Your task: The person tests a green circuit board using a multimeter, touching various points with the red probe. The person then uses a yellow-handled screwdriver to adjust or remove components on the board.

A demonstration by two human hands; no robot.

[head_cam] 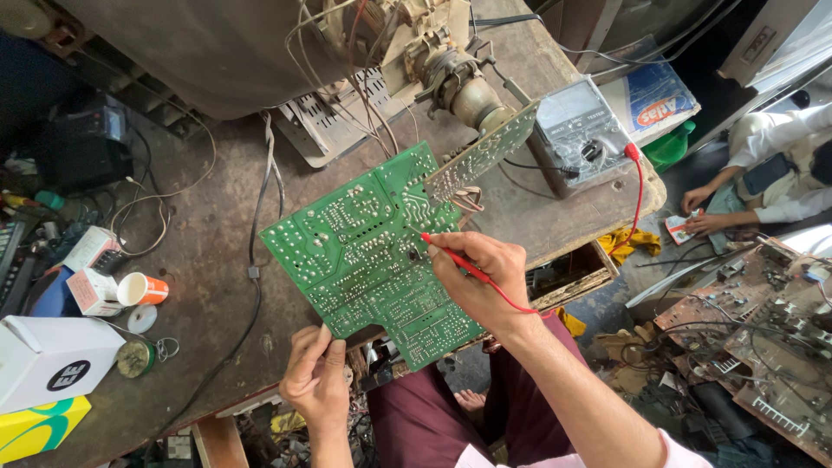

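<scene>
A large green circuit board (364, 251) is held tilted over the workbench edge, solder side up. My left hand (316, 377) grips its near bottom corner. My right hand (481, 277) pinches a red test probe (444, 252), whose tip touches the board near its right-hand middle. The probe's red lead (637, 199) runs up to a grey analogue meter (576, 134) on the bench at the right. A smaller green board (481, 156) sits on the neck of a picture tube (455, 78) behind the large board.
The brown workbench (208, 260) carries the tube's dark body at the top, cables, a solder reel (134, 357), an orange-and-white cup (141, 289) and boxes at the left. Loose boards and wires (754, 338) lie on the floor at right. Another person (771, 173) sits at upper right.
</scene>
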